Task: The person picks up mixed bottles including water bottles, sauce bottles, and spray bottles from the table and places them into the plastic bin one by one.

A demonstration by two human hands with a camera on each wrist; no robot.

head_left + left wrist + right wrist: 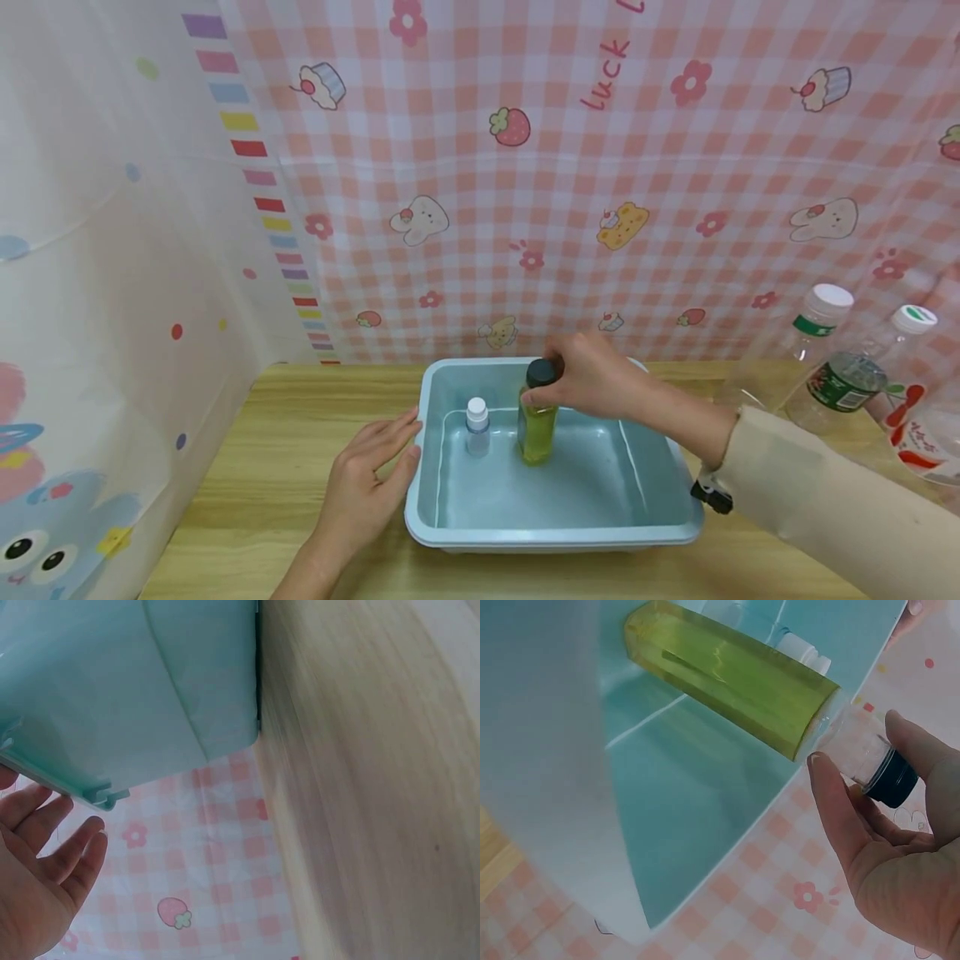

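Note:
A glass bottle of yellow-green liquid (537,433) with a dark cap (541,372) stands upright inside a light blue plastic basin (555,533). My right hand (596,379) reaches over the basin's right side and holds this bottle by its neck, just below the cap. In the right wrist view, the thumb and fingers lie on opposite sides of the clear neck (853,750). Left of it in the basin is a small clear bottle (477,437) with a white cap. My left hand (371,475) touches the basin's left rim with its fingers extended.
The basin sits on a wood-grain table (247,467). At the right stand several clear plastic bottles, one with a green label (843,383) and one with a red and white label (918,437). A pink checked cloth (465,183) hangs behind the table.

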